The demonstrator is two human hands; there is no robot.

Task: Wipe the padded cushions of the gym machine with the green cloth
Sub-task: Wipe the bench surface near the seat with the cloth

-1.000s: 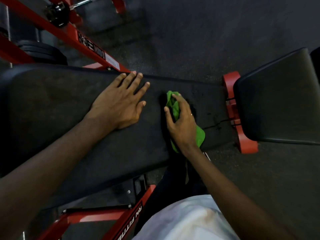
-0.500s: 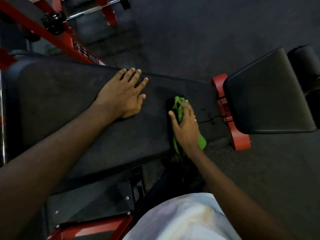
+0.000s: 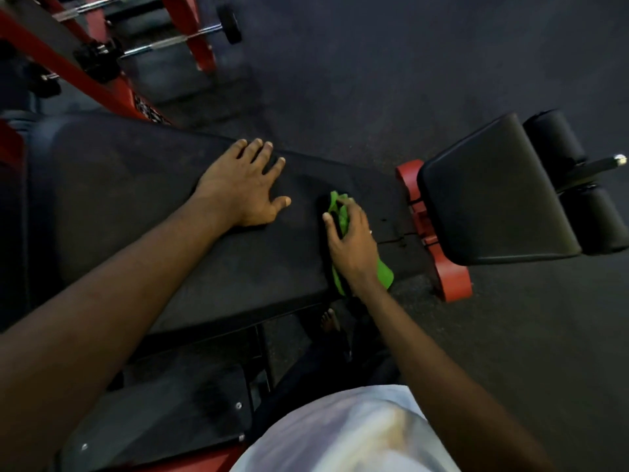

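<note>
Cloth work on the bench! Right hand (image 3: pixel 350 245) grips the bunched green cloth (image 3: pixel 385 274), fingers curled over it, pressing it onto the long cushion (image 3: pixel 136 206) near its 3 o'clock end. Left hand (image 3: pixel 243 189) lies flat on the same pad, fingers spread (holding nothing), at 9 o'clock of the cloth. Seat cushion (image 3: pixel 493 195) sits past a red bracket (image 3: pixel 452 284), at 3 o'clock.

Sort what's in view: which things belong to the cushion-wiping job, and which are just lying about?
Job: crumpled green cloth; right hand gripping it; long black padded back cushion; left hand resting flat on it; smaller black padded seat cushion.
Lying about: chrome barbells with black ends; red steel rack beyond the bench.
</note>
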